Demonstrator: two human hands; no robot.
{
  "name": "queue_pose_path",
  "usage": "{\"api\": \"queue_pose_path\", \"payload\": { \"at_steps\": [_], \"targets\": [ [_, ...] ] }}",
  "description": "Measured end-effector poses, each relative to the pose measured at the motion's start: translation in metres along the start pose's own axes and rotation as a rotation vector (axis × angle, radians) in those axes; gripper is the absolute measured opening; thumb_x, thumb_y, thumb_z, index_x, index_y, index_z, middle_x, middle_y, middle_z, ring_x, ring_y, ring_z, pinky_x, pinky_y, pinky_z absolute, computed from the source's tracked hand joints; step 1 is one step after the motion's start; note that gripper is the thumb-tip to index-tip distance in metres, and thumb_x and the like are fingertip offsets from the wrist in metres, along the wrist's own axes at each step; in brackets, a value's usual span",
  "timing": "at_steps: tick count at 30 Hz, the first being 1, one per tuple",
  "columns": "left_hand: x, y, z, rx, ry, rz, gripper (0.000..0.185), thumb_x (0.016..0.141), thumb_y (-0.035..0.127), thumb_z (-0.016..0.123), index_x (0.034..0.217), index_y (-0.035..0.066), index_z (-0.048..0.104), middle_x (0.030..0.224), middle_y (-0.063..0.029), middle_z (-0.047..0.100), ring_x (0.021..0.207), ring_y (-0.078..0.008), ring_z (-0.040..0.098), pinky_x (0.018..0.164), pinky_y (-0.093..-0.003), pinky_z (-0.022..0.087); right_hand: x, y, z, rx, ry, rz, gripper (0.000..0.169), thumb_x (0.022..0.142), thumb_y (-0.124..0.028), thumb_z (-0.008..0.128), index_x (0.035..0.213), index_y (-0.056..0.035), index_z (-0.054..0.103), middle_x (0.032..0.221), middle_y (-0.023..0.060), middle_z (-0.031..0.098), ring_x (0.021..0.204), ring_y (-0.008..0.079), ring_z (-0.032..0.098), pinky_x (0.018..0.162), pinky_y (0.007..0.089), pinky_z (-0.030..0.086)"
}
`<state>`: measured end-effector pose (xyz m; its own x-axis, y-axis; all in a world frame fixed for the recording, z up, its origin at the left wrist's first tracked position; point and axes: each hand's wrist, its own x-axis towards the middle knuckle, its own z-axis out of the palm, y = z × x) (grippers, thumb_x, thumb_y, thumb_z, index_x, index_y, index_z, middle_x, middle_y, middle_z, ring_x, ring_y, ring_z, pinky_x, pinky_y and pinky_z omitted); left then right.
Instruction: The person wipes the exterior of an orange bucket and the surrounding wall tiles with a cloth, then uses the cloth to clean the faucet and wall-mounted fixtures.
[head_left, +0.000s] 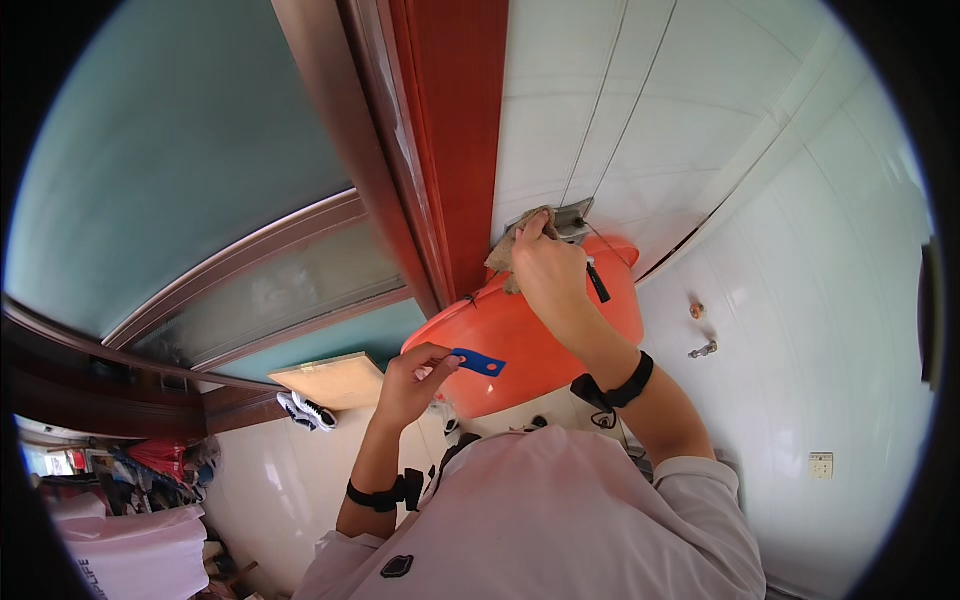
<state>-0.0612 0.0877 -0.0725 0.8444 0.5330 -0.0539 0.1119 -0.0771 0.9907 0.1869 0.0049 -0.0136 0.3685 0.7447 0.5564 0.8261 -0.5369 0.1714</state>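
Note:
My left hand pinches one end of a flat blue strip with holes in front of a large orange-red plastic tub. Farther forward, my right hand presses a brown cloth against a metal fixture low on the tiled wall, at the tub's far rim. Part of that fixture is hidden by the hand and cloth. A black-handled tool shows just right of my right hand, over the tub. A thin cord runs from the fixture towards the tub's rim.
A red door frame rises left of the fixture, beside a glazed door. Two metal valves stick out of the right wall, with a socket nearby. A board and sneakers are on the floor at left.

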Motion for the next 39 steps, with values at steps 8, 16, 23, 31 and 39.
{"api": "queue_pose_path", "payload": {
  "at_steps": [8, 16, 23, 31, 39],
  "targets": [
    [0.0, -0.001, -0.002, 0.026, 0.003, 0.037, 0.016, 0.097, 0.012, 0.071, 0.104, -0.002, 0.072, 0.089, -0.0065, 0.074, 0.08, -0.0105, 0.066, 0.072, -0.027, 0.052, -0.009, 0.008, -0.006, 0.357, 0.169, -0.006, 0.04, 0.085, -0.018, 0.074, 0.119, 0.0, 0.068, 0.068, 0.0068, 0.068, 0.057, 0.0243, 0.069, 0.051, 0.0327, 0.052],
    [0.017, 0.006, -0.001, 0.126, -0.023, 0.08, 0.018, 0.096, 0.013, 0.072, 0.104, -0.003, 0.073, 0.089, -0.0077, 0.075, 0.083, -0.0119, 0.068, 0.077, -0.0285, 0.053, -0.045, 0.057, -0.032, 0.964, 0.298, 0.145, 0.014, 0.091, -0.005, 0.071, 0.105, -0.0051, 0.071, 0.092, 0.0062, 0.064, 0.078, 0.0194, 0.066, 0.068, 0.0285, 0.052],
    [0.035, 0.023, 0.02, 0.151, -0.067, 0.104, 0.015, 0.098, 0.01, 0.069, 0.103, -0.004, 0.071, 0.088, -0.0069, 0.074, 0.083, -0.0123, 0.068, 0.078, -0.0272, 0.054, -0.07, 0.12, -0.017, 1.398, 0.088, 0.676, 0.015, 0.104, -0.01, 0.059, 0.117, -0.0033, 0.063, 0.1, 0.0013, 0.065, 0.079, 0.0064, 0.056, 0.071, 0.0249, 0.047],
    [0.042, 0.028, 0.037, 0.143, -0.089, 0.141, 0.014, 0.095, 0.007, 0.071, 0.104, -0.004, 0.071, 0.09, -0.0085, 0.075, 0.085, -0.0146, 0.07, 0.08, -0.0288, 0.055, -0.079, 0.15, -0.039, 2.05, -0.04, 0.742, 0.035, 0.101, -0.004, 0.052, 0.136, -0.005, 0.054, 0.122, 0.0078, 0.065, 0.104, 0.0155, 0.063, 0.088, 0.0305, 0.053],
    [0.043, 0.034, 0.047, 0.184, -0.105, 0.155, 0.015, 0.097, 0.007, 0.069, 0.105, -0.005, 0.07, 0.094, -0.0093, 0.075, 0.087, -0.0152, 0.071, 0.082, -0.0285, 0.056, -0.086, 0.159, -0.044, 1.326, -0.199, 0.334, 0.055, 0.081, 0.014, 0.061, 0.133, -0.0051, 0.056, 0.138, 0.0122, 0.053, 0.114, 0.0264, 0.062, 0.092, 0.0348, 0.052]
  ]
}}
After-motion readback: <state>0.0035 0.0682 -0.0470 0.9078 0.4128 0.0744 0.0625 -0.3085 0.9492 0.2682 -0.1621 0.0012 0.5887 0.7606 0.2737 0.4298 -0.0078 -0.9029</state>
